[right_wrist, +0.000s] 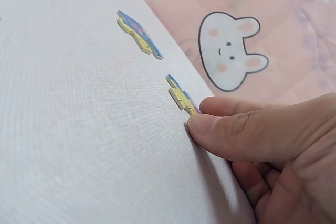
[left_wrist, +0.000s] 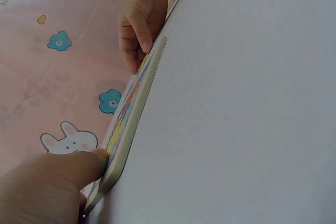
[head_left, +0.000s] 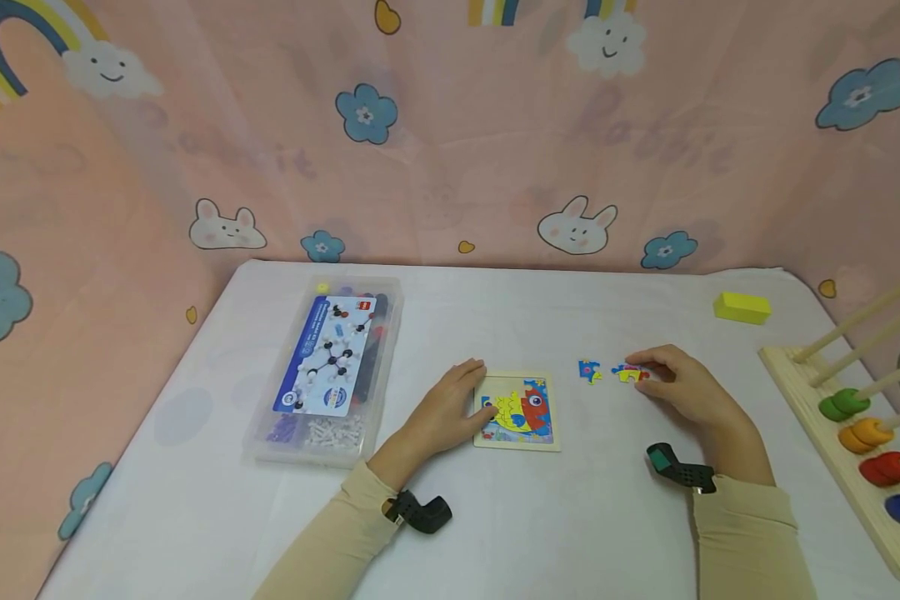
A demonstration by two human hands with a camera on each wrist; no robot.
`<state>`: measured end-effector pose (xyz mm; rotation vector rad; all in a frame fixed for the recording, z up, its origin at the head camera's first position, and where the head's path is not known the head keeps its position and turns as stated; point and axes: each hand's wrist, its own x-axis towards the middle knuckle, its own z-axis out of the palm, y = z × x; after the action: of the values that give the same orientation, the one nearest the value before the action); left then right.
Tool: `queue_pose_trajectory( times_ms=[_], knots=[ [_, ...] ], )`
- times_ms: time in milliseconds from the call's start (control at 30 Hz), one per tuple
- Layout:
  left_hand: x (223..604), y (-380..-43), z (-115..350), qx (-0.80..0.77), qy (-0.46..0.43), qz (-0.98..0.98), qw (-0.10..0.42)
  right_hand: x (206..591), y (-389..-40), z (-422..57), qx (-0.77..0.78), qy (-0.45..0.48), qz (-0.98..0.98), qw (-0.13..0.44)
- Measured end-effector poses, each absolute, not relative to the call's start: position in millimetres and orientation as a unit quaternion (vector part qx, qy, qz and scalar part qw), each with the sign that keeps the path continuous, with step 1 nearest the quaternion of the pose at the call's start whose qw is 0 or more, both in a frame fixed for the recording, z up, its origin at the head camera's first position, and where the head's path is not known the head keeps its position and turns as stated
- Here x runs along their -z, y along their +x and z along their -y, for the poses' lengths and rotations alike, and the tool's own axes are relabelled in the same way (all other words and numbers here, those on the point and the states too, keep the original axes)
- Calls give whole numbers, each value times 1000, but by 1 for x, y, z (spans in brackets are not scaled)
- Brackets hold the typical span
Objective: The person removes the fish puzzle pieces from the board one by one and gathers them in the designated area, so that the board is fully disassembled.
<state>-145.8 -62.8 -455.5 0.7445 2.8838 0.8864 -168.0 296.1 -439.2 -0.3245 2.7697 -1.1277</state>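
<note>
A wooden jigsaw puzzle (head_left: pixel 519 417) with a red, yellow and blue fish picture lies on the white table. My left hand (head_left: pixel 442 410) holds it at the left edge, the thumb (left_wrist: pixel 86 167) on its face and the fingers along the side. To the right of the board, my right hand (head_left: pixel 686 387) pinches a small yellow and red puzzle piece (head_left: pixel 632 374) between thumb and index finger, low over the cloth. Part of that piece is hidden by the fingertips. Another puzzle piece (right_wrist: pixel 139 34), blue and yellow, lies just left of it.
A clear plastic case (head_left: pixel 315 450) with a molecule-model label stands on the left. At the far right is a wooden peg rack (head_left: pixel 832 442) with coloured discs. A yellow block (head_left: pixel 742 307) sits near the back right. A patterned pink curtain (head_left: pixel 450 150) hangs behind the table.
</note>
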Motion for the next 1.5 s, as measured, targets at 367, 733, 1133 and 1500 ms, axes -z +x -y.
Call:
queue_pose_trajectory(
  times_ms=[367, 733, 1133, 1500],
  knots=[
    [455, -146, 63, -281, 242, -928, 15, 431, -166, -298, 393, -88, -910, 103],
    [458, -147, 62, -280, 244, -928, 19, 419, -166, -279, 424, -110, -892, 109],
    [458, -147, 63, -276, 242, -930, 18, 416, -167, -224, 437, -163, -877, 118],
    [457, -147, 63, -279, 239, -930, 20, 431, -157, -183, 425, -138, -887, 117]
  ],
)
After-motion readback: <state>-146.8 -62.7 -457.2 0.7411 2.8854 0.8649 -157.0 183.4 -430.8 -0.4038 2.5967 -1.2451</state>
